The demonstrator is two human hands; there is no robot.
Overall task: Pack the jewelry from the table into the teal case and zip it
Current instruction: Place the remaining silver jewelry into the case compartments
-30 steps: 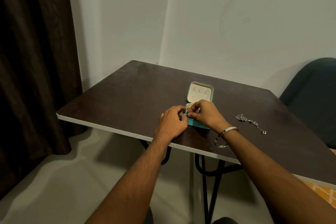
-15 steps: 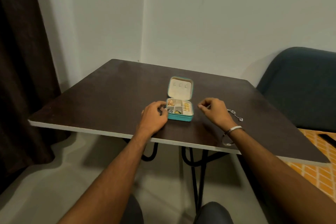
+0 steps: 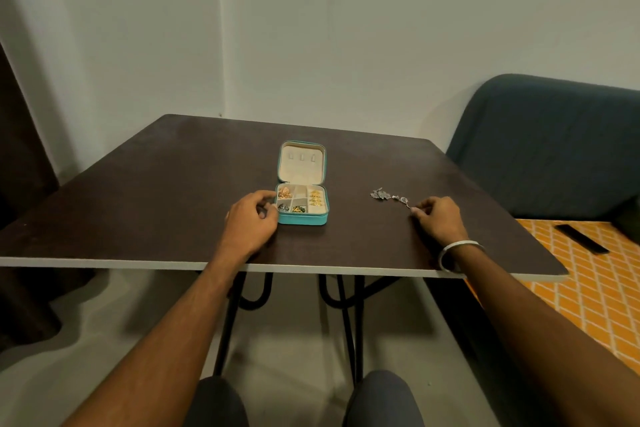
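Packed: gold and coloured pieces fill compartments of the open teal case (image 3: 302, 204).
Left: silver chain (image 3: 390, 197) lies on table (image 3: 138, 204); zip undone.
Right hand (image 3: 439, 218): fingertips pinch chain's end.
Left hand (image 3: 250, 224): curled fingers steady the case's side.

Left hand (image 3: 250, 221) covers the teal case's (image 3: 302, 218) near-left corner; finger contact there unclear. Pieces in the case compartments too small to identify. Right hand (image 3: 439, 218) fingers (image 3: 417, 211) hide the near end of the silver chain (image 3: 390, 196); pinch or touch unclear. Counter (image 3: 138, 204) right corner runs behind the right forearm. Sofa (image 3: 554, 149) cut off at right edge.
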